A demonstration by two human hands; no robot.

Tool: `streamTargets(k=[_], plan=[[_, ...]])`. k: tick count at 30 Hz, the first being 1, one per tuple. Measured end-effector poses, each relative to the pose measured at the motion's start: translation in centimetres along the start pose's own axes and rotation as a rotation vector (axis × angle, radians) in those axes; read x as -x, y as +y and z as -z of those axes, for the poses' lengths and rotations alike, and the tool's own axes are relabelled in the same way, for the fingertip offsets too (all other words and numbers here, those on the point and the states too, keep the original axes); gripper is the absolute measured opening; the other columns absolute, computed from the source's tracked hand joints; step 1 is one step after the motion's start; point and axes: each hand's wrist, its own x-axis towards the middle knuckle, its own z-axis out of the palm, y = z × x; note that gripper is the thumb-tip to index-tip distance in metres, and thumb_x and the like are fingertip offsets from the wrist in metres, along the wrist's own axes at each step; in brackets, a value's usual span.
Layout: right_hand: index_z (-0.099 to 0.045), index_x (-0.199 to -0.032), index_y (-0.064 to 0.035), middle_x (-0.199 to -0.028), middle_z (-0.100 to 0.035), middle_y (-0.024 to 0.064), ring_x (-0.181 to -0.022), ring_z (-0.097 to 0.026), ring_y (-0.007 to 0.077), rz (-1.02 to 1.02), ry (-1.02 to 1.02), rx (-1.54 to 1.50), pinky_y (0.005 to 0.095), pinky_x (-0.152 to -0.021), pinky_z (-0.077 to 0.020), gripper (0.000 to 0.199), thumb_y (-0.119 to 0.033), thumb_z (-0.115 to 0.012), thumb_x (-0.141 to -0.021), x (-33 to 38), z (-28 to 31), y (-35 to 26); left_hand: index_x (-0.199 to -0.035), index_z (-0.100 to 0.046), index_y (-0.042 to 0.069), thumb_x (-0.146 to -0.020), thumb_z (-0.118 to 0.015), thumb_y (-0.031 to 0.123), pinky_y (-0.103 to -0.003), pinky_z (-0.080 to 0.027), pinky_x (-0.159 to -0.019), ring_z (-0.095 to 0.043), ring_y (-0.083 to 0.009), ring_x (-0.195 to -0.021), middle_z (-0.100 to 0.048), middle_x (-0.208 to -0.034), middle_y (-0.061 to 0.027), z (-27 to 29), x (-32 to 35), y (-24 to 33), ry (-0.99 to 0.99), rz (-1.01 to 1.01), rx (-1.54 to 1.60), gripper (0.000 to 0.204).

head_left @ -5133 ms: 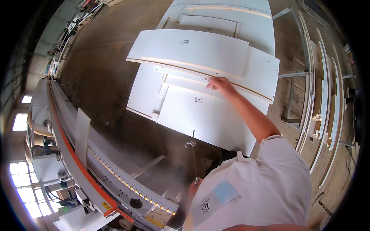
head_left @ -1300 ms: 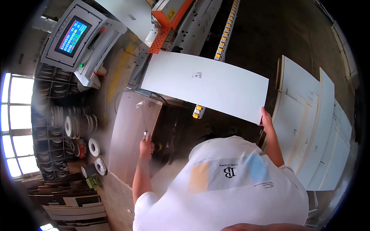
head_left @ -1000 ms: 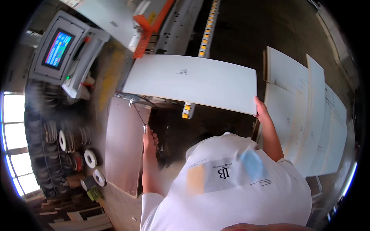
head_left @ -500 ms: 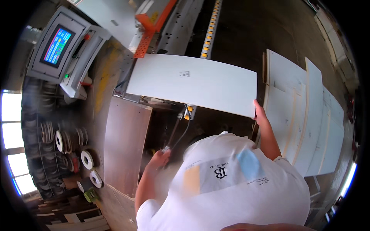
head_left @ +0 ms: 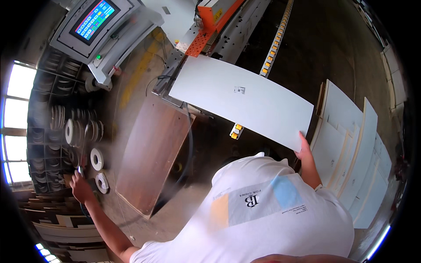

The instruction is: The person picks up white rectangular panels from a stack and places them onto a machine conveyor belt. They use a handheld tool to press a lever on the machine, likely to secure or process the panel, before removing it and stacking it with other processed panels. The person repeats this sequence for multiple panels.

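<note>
In the head view, the right hand [head_left: 304, 148] is gripping the near corner of the white panel [head_left: 241, 101] resting on the machine's infeed, while the left hand [head_left: 79, 185], having swung away from the brown board [head_left: 151, 153], is now closing around something small beside the edge-banding rolls [head_left: 97, 159].

Panel [head_left: 243, 103] held at its near right corner by the right hand [head_left: 303, 151], board [head_left: 153, 153] lying left of it, left hand [head_left: 81, 187] far left beside tape rolls [head_left: 96, 160], control screen [head_left: 94, 19] behind, stacked panels [head_left: 351, 153] at right.
</note>
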Motion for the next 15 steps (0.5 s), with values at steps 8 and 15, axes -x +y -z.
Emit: streamTargets(k=[8,15], plan=[[-0.059,-0.129,-0.01,-0.123,-0.065,0.0053,-0.116,-0.06,0.0234,0.032,-0.056,0.056,0.0381,-0.099,-0.0484,0.052,-0.049,-0.063,-0.094,0.1,0.4,-3.1,-0.103,-0.066,0.022,-0.091,-0.057,0.025,-0.039,-0.046,-0.079,-0.06,-0.0175,-0.096,-0.065,-0.096,0.0045,8.2,-8.4,3.6,0.415,-0.594,0.118,0.015],[-0.058,-0.13,-0.0084,-0.126,-0.063,0.007,-0.118,-0.059,0.0247,0.019,-0.11,0.077,0.0392,-0.1,-0.0474,0.06,-0.054,-0.062,-0.092,0.1,0.3,-3.8,-0.128,-0.062,0.017,-0.091,-0.054,0.009,-0.032,-0.049,-0.092,-0.058,-0.0232,-0.112,-0.063,-0.115,-0.0064,9.9,-13.0,-8.9,0.605,-0.438,-0.013,0.038]])
